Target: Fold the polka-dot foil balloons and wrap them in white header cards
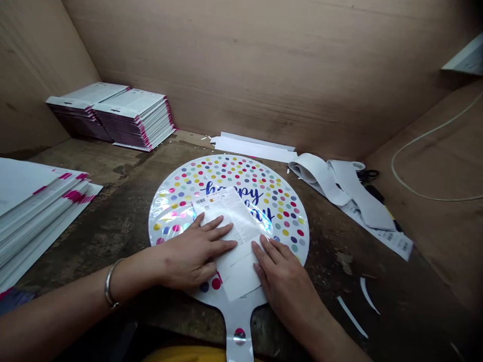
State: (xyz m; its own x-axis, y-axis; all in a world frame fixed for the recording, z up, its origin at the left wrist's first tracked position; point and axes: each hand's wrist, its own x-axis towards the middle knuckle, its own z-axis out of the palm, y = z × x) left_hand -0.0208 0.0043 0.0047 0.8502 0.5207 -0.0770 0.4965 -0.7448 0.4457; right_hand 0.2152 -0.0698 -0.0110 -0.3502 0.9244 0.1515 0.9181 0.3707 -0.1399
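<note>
A round foil balloon, white with coloured dots and blue lettering, lies flat in front of me, its neck pointing toward me. On its middle rests a printed paper sheet, tilted and overlapping part of the lettering. My left hand lies on the sheet's left side, fingers spread over it. My right hand lies flat along the sheet's lower right edge, fingertips touching the paper. Creases or folds run across the sheet's lower part. What lies under the palms is hidden.
Stacked white-and-pink packets stand at the back left. A bigger pile of packets is at the left edge. Curled label strips and black-handled scissors lie on the right. Paper scraps are at lower right.
</note>
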